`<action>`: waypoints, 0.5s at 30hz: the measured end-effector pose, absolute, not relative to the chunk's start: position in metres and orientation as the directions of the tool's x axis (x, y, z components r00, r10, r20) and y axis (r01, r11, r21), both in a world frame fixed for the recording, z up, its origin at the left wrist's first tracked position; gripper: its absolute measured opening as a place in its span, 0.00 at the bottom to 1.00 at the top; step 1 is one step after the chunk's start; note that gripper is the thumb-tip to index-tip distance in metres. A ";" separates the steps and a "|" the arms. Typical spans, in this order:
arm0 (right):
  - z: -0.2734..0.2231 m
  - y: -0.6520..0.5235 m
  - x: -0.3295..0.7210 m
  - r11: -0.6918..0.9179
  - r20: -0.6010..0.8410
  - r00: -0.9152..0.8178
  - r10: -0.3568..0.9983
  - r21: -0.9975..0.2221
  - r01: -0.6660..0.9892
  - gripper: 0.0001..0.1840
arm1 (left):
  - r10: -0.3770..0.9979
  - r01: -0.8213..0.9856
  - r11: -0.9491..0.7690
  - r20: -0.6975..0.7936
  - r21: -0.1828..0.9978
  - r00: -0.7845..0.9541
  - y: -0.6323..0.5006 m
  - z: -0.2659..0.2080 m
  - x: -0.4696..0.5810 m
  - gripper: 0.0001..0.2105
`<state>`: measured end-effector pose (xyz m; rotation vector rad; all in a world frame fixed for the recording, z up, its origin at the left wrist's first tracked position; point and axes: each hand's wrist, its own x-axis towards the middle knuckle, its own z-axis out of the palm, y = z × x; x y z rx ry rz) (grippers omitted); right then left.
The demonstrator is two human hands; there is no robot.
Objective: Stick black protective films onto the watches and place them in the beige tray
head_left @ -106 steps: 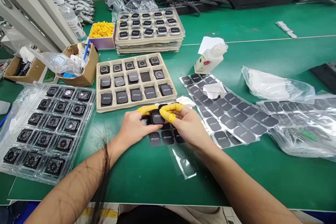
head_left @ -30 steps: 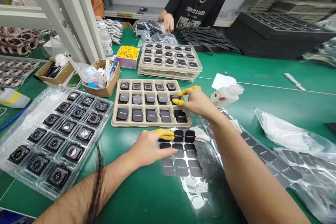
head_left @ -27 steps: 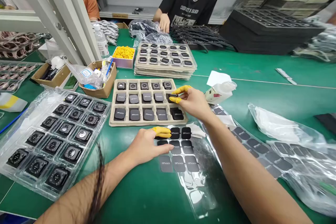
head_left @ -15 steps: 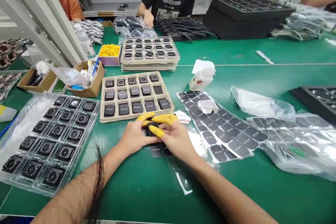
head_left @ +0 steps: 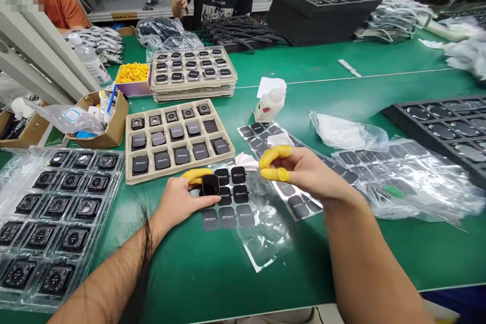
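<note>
My left hand, with a yellow finger cot, is closed on a black square smartwatch body, its glossy screen facing up. Under and beside it lies a clear sheet of square labels printed with a brand name. To the right, my right hand is raised over the table in a pinch; yellow finger cots cover the tips of thumb and finger. Whatever those tips hold, if anything, is too small to make out. Just beyond my left hand stands a beige tray of watch bodies, several topped with dark square labels; one compartment holds none.
At left is a clear plastic tray of watch bodies. Farther back are stacked trays, a box of yellow finger cots, a cardboard box and a white bottle. More label sheets and a black foam tray lie right.
My hands have parted: the right moved up and right, away from the watch body. The left keeps the watch body, now with its screen in view. The camera view has shifted right.
</note>
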<state>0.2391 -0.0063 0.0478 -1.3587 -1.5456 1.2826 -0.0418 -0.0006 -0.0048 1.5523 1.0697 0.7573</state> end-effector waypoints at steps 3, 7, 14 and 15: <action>0.042 0.001 0.265 -0.053 -0.211 -0.152 0.966 -0.730 0.681 0.15 | 0.900 0.268 -0.071 -0.054 0.961 0.433 -0.001 -0.006 -0.043 0.26; 0.025 0.011 0.257 0.138 0.112 -0.089 0.990 -0.578 0.804 0.18 | 0.891 0.274 -0.095 -0.041 0.957 0.452 -0.001 -0.005 -0.044 0.25; 0.014 0.015 0.235 0.220 0.226 -0.091 0.970 -0.653 0.725 0.08 | 0.889 0.273 -0.128 -0.012 0.953 0.459 -0.001 -0.001 -0.043 0.25; 0.016 0.011 0.229 0.218 0.266 -0.042 0.963 -0.680 0.701 0.08 | 0.889 0.270 -0.130 -0.008 0.954 0.458 -0.001 -0.002 -0.043 0.25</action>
